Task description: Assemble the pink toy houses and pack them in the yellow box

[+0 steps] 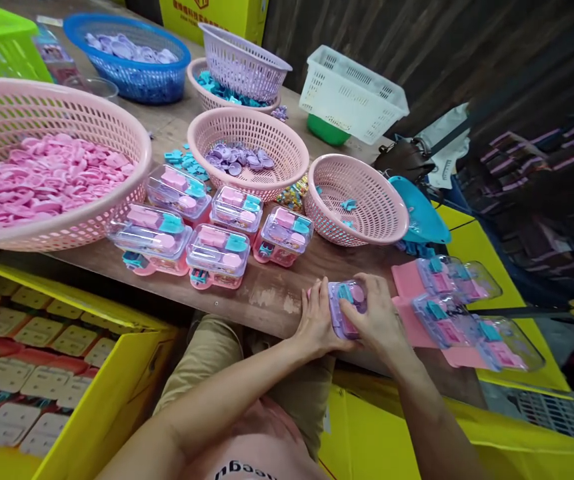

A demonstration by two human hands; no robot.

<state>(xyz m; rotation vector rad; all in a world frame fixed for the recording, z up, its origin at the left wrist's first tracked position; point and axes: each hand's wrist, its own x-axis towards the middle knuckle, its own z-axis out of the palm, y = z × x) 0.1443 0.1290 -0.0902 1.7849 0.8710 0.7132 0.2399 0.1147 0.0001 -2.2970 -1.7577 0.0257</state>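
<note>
Where your hands meet: a small purple case (347,308) sits at the near edge of the wooden table (267,297), pinched between both of your hands.
Left hand (317,323): your fingers press flat against the case's left side, closed on it.
Right hand (377,320): you curl over the case's right end, clamped on it too.
Purple case, handling: it looks like hard moulded plastic, light and stiff, with pink and teal pieces seated on top. Judge it smooth and a little slippery. Grip the long edges, not the small pieces.
Just right of your right hand: open cases (449,313) lie on pink cards, clear lids flipped back.
Beyond your left hand: closed sets (217,252) cluster under clear lids.
Farther out: a near-empty pink basket (367,227), a basket of purple pieces (277,190) and a large basket of pink pieces (67,230) crowd the worn wood.
Below your left arm: a yellow carton (117,393) holds rows of packed trays.
Room: a dark plank wall (417,47) closes the far side, and goods are stacked well right of your hands.
</note>
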